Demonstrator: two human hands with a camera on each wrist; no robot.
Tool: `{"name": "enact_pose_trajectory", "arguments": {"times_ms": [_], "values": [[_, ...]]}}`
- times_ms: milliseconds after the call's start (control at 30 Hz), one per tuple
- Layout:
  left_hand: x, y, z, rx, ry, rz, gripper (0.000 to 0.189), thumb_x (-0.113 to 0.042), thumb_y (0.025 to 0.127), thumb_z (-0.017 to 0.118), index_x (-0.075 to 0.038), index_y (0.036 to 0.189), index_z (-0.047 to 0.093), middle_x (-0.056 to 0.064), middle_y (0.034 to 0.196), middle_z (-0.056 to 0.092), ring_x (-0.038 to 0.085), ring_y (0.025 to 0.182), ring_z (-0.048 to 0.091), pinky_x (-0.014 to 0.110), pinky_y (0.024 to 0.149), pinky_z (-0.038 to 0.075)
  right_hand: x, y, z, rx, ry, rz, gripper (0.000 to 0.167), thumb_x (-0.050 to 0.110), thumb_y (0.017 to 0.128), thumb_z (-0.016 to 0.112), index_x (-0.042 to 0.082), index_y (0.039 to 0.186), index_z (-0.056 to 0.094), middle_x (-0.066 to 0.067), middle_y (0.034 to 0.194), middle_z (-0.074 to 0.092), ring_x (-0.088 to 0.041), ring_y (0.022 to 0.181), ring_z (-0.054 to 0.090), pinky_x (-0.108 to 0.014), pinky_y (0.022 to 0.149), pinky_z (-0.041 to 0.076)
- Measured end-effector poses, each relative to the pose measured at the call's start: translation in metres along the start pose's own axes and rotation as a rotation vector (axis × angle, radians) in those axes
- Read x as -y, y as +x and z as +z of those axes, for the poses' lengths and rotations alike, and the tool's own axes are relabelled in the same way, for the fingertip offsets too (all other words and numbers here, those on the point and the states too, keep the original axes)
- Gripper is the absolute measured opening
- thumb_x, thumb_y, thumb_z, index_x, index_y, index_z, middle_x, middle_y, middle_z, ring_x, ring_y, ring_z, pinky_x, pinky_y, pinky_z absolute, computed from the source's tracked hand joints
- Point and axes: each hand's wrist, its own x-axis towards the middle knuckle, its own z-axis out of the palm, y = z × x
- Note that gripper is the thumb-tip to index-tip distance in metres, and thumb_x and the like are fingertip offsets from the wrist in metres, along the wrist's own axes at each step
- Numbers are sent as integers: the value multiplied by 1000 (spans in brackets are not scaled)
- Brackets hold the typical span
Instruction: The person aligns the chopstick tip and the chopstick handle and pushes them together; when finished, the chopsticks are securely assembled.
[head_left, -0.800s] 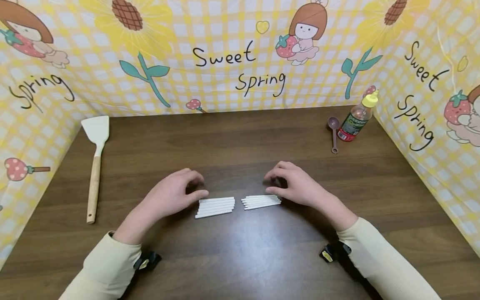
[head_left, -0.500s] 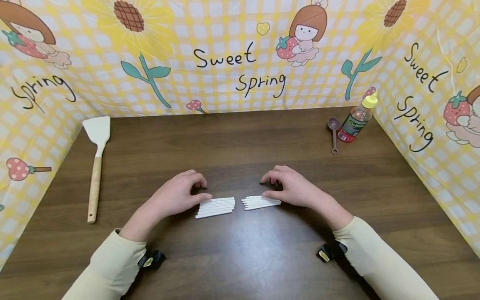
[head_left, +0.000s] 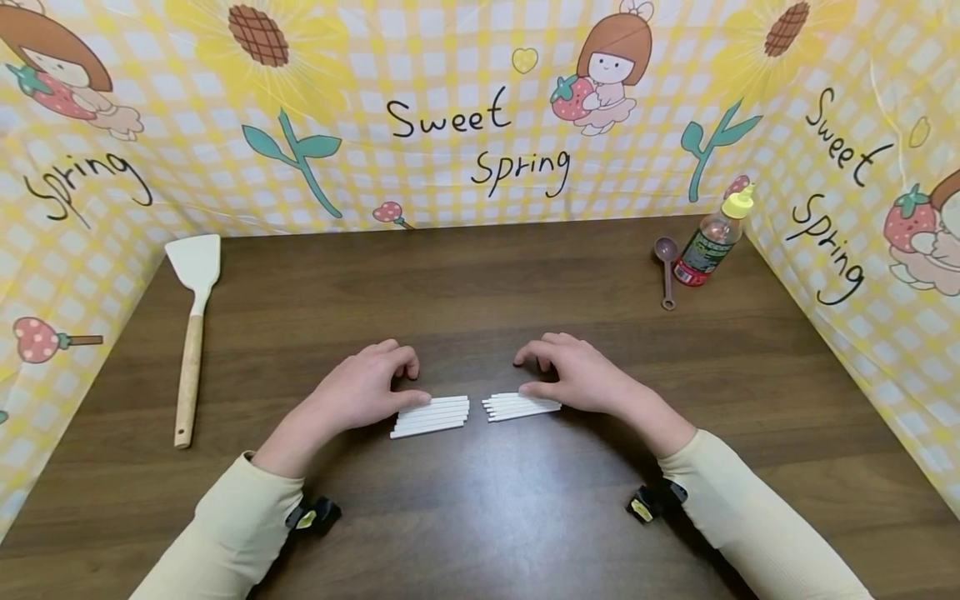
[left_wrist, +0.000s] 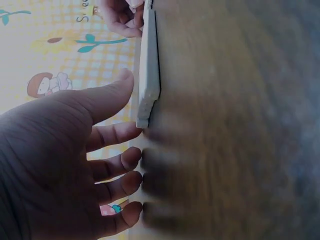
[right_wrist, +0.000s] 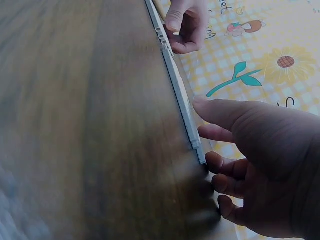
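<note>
Two flat rows of thin white sticks lie side by side on the brown table, with a narrow gap between them. My left hand [head_left: 360, 387] arches at the outer end of the left row [head_left: 433, 418], its thumb over the far edge. In the left wrist view that hand's fingertips [left_wrist: 131, 182] stand on the table, spread beside the sticks [left_wrist: 148, 65]. Mirroring it, my right hand [head_left: 588, 375] bends loosely behind the right row [head_left: 522, 407], thumb overlapping the sticks. The right wrist view has its thumb [right_wrist: 215, 112] just above the row [right_wrist: 181, 100]. Neither hand grips anything.
A white spatula [head_left: 192, 333] with a wooden handle lies at the left. Far right stand a yellow-capped bottle [head_left: 708, 246] and, beside it, a purple measuring spoon [head_left: 667, 271]. Patterned yellow-checked cloth [head_left: 450, 50] borders the table at the back and sides.
Both hands have drifted inward, toward each other, and their thumbs now reach over the white sticks. The two rows of sticks stay where they were.
</note>
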Motion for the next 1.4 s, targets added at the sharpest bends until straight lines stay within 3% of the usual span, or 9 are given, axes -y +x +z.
{"name": "enact_pose_trajectory", "arguments": {"times_ms": [633, 933, 1200, 1400], "values": [[2, 4, 3, -34, -11, -28, 29, -33, 86, 81, -16, 87, 58, 0, 83, 50, 16, 75, 48, 36, 66, 41, -1, 4, 4, -46, 15, -10, 31, 32, 90, 79, 16, 115, 68, 3, 86, 53, -14, 79, 50, -33, 74, 42], [3, 5, 4, -56, -51, 37, 21, -23, 88, 80, -13, 92, 63, 1, 85, 53, 17, 78, 50, 37, 73, 44, -4, 6, 6, -85, 77, -11, 22, 29, 88, 81, 17, 104, 72, 5, 82, 54, -11, 75, 50, -30, 71, 43], [2, 7, 6, -72, -61, 84, 20, -14, 87, 81, -15, 86, 61, -1, 82, 52, 15, 76, 49, 35, 70, 42, -5, 5, 6, -98, 124, -39, 11, 23, 88, 81, 20, 94, 74, 8, 84, 57, -11, 75, 53, -29, 70, 45], [3, 8, 7, -64, -40, 71, 22, -16, 86, 81, -18, 85, 59, -3, 81, 49, 15, 75, 48, 35, 67, 41, -4, 6, 6, -72, 89, -43, 15, 25, 87, 82, 20, 95, 72, 6, 89, 58, -13, 80, 52, -31, 74, 44]]}}
